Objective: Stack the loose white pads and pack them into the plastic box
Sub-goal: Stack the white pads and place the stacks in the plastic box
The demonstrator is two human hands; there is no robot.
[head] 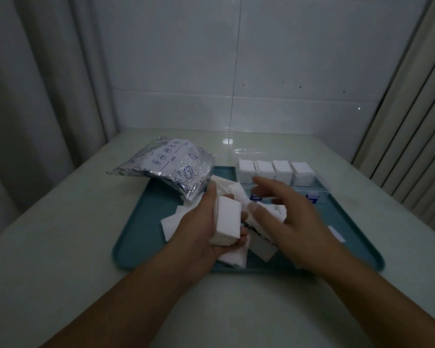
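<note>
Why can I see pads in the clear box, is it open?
Open, it seems. The box shows four pad stacks standing in a row with no lid over them; something clear behind may be its lid, but that is uncertain.

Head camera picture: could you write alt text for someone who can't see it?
A person's left hand grips a stack of white pads over a teal tray while the open right hand reaches above loose pads. Behind, a clear plastic box holds four pad stacks, beside a printed bag.
</note>
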